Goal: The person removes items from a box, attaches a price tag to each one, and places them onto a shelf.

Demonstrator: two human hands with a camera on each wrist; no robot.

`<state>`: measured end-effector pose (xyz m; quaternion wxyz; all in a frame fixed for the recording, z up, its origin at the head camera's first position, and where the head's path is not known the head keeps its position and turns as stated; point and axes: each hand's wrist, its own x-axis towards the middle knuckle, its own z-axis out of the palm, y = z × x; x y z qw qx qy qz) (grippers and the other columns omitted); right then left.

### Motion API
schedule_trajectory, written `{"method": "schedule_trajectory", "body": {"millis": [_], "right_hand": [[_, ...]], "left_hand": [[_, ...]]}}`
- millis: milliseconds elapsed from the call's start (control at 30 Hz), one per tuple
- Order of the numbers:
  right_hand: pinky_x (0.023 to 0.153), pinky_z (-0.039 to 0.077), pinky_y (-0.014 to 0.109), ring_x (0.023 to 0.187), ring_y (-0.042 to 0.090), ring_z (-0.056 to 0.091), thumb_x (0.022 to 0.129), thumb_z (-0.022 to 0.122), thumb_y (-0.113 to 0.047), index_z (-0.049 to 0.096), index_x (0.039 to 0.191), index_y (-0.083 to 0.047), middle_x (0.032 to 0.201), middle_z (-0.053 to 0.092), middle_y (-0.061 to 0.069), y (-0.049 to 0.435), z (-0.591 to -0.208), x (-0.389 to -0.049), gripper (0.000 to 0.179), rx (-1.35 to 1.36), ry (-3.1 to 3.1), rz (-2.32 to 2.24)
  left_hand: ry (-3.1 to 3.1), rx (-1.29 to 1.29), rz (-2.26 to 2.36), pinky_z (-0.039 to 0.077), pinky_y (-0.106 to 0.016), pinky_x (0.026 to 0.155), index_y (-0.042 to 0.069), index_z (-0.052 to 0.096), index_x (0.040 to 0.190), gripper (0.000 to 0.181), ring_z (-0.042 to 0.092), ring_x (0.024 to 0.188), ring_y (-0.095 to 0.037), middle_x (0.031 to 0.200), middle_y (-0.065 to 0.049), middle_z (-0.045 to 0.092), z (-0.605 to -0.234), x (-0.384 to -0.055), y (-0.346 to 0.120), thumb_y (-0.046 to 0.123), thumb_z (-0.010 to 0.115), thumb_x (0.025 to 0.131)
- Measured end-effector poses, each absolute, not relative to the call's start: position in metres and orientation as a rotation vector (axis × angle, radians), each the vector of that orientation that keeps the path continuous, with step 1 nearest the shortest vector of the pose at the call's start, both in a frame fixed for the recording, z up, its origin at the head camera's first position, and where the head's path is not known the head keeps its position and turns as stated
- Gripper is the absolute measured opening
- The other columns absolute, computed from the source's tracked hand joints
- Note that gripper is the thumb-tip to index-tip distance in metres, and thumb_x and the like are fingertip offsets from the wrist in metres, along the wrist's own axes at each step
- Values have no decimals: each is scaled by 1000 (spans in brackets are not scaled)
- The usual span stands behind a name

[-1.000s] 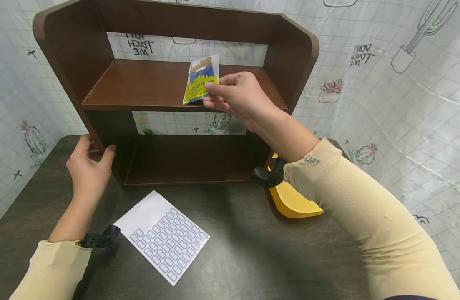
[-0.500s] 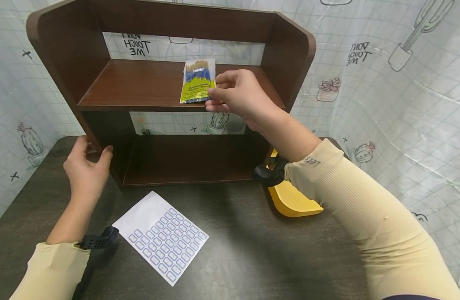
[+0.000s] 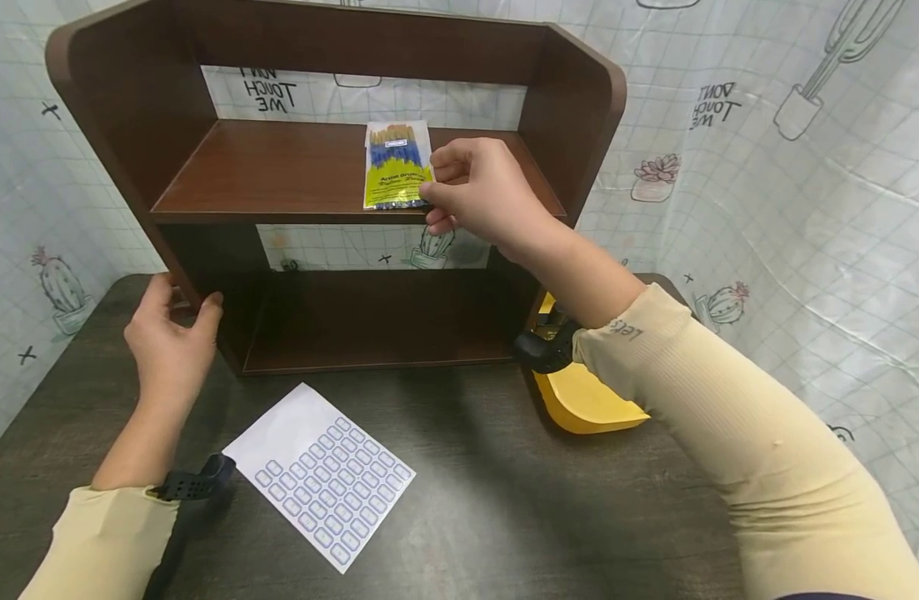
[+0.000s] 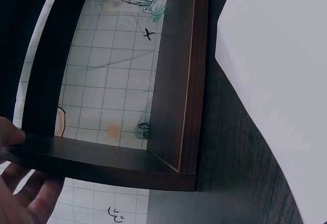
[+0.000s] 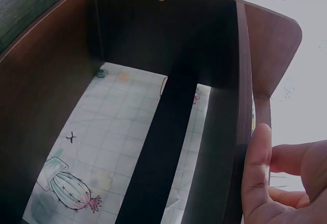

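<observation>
In the head view a packet of artist brushes (image 3: 396,171), clear plastic with a yellow and blue label, lies on the upper board of a dark brown desktop shelf (image 3: 279,171), close to its front edge. My right hand (image 3: 492,196) is at the packet's right side, thumb tip at its lower right corner, other fingers loosely bent near the board's edge. In the right wrist view that hand (image 5: 286,183) is beside the board's edge. My left hand (image 3: 172,337) grips the shelf's left side panel, thumb in front and fingers outside, as the left wrist view shows too.
A sheet of blue-framed labels (image 3: 327,475) lies on the dark table (image 3: 504,517) before the shelf. A yellow scoop-shaped object (image 3: 590,400) stands by the shelf's right side, partly behind my right wrist. A patterned curtain (image 3: 729,208) hangs behind.
The packet has gone from tilted to lying flat on the upper board. My right hand has drawn slightly right, its thumb sliding toward the packet's edge. The left hand keeps its grip.
</observation>
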<state>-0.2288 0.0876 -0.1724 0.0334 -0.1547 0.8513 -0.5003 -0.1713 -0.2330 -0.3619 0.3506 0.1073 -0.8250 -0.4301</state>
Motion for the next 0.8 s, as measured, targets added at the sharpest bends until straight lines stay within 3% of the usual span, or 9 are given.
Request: {"method": "schedule_trajectory", "body": {"millis": [167, 400, 567, 700, 800], "right_hand": [[67, 62, 23, 66, 8, 69, 100, 67, -7, 56, 143, 4, 136, 67, 17, 87, -172, -229, 45, -523, 2689, -1466], [71, 63, 26, 70, 12, 72, 102, 66, -11, 57, 141, 2, 136, 67, 15, 91, -173, -224, 42, -554, 2763, -1386], [76, 61, 27, 81, 22, 75, 103, 65, -12, 61, 135, -1, 128, 70, 13, 102, -178, -213, 34, -661, 2854, -1290], [77, 55, 25, 86, 22, 71, 102, 67, -13, 66, 128, -5, 121, 69, 9, 122, -191, -200, 27, -833, 2949, -1182], [77, 51, 22, 88, 16, 66, 101, 68, -12, 70, 123, -6, 119, 68, 8, 144, -205, -189, 23, -975, 2995, -1146]], "left_hand": [[-2132, 274, -1111, 40, -11, 73, 4, 67, 125, 30, 49, 82, 20, 101, 3, 67, -361, -170, -232, 16, 67, 97], [-2145, 279, -1109, 39, -9, 73, 3, 66, 126, 31, 48, 82, 20, 109, -15, 71, -360, -168, -230, 16, 66, 98], [-2140, 269, -1105, 38, -7, 73, 2, 66, 124, 29, 48, 82, 21, 110, -18, 72, -362, -167, -231, 14, 66, 97], [-2136, 253, -1106, 39, -7, 75, 1, 66, 124, 29, 49, 82, 21, 108, -16, 73, -362, -168, -231, 13, 66, 97], [-2132, 258, -1106, 39, -7, 74, 2, 66, 123, 28, 50, 82, 20, 101, -1, 70, -361, -169, -232, 13, 66, 97]]}}
